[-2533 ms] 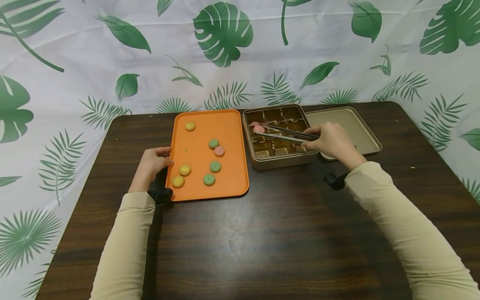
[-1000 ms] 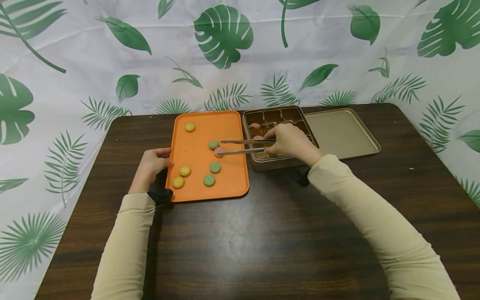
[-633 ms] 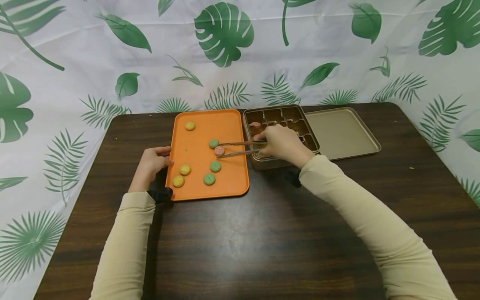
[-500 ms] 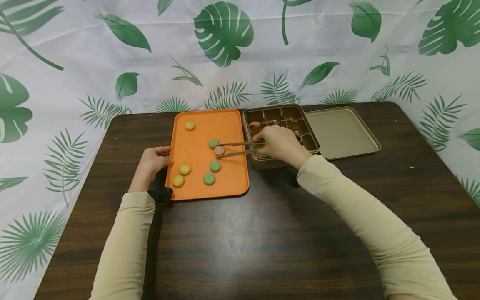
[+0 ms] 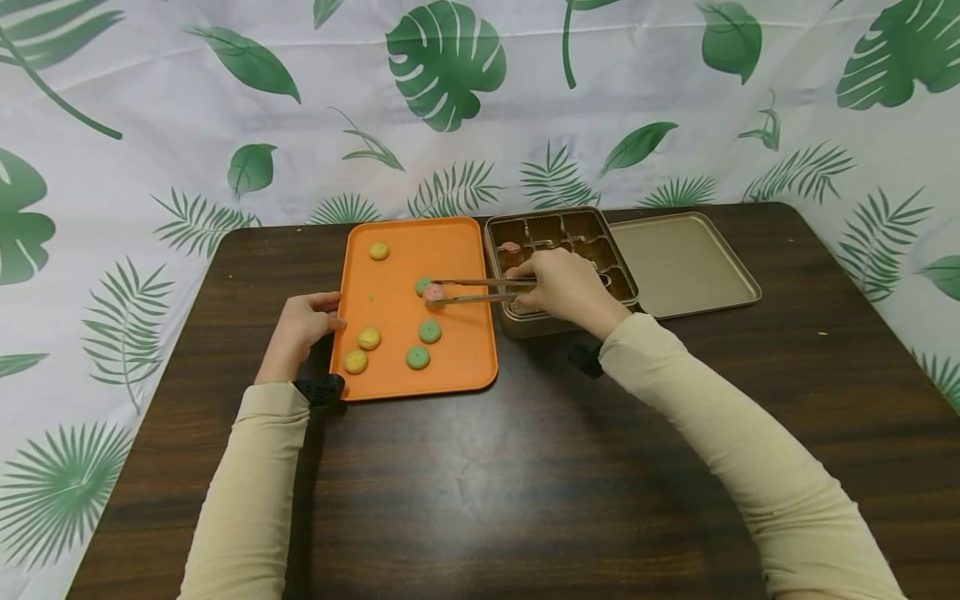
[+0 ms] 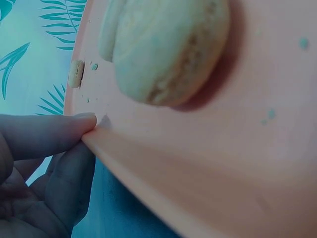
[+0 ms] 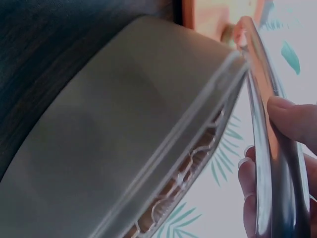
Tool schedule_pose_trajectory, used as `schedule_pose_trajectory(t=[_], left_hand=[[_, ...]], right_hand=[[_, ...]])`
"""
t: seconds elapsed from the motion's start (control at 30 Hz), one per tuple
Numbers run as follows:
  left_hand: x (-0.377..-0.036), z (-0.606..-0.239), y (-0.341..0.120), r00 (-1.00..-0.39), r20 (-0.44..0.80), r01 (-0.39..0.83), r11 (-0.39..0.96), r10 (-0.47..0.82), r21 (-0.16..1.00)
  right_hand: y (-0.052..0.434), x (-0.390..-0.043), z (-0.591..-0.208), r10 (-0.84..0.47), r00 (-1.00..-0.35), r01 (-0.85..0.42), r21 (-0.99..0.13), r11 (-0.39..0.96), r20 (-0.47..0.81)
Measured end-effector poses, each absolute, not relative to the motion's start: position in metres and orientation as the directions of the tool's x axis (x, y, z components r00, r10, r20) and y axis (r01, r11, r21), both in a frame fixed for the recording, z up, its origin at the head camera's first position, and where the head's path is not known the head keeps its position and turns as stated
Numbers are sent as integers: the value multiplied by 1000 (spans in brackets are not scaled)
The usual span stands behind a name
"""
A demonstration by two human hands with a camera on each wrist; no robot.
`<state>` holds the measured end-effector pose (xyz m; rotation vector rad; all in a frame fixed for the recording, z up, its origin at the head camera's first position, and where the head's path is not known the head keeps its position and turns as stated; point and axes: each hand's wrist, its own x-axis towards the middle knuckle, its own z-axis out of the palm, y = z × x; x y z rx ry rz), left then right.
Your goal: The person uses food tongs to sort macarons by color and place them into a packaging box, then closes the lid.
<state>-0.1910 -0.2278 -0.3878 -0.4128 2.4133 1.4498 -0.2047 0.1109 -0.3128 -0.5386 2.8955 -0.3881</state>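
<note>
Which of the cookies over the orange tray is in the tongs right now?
The pink cookie, pinched between the tips of the tongs in the right hand. It is the only pink one there; the others, yellow and green, lie free on the orange tray.

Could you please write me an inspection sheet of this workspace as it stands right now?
Surface: dark wooden table.
Job's things: pink cookie pinched in metal tongs over the orange tray; five more cookies lie on the tray; a gold box with compartments holds one pink cookie.
Clutter: gold lid beside the box.
Grippers: left hand holds the tray's edge; right hand grips the tongs.
Cables: nothing seen.
Surroundings: white backdrop with green leaves.
</note>
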Motion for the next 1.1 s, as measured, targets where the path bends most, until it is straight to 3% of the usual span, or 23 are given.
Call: schedule_pose_trajectory(t=[0.47, 1.1], left_hand=[[-192, -388, -228, -915, -391, -389, 467, -97, 794], [-191, -385, -228, -919, -384, -380, 471, -92, 796]], right_hand=[[160, -202, -299, -320, -947, -298, -469, 831, 33], [223, -187, -305, -305, -952, -287, -462, 839, 38]])
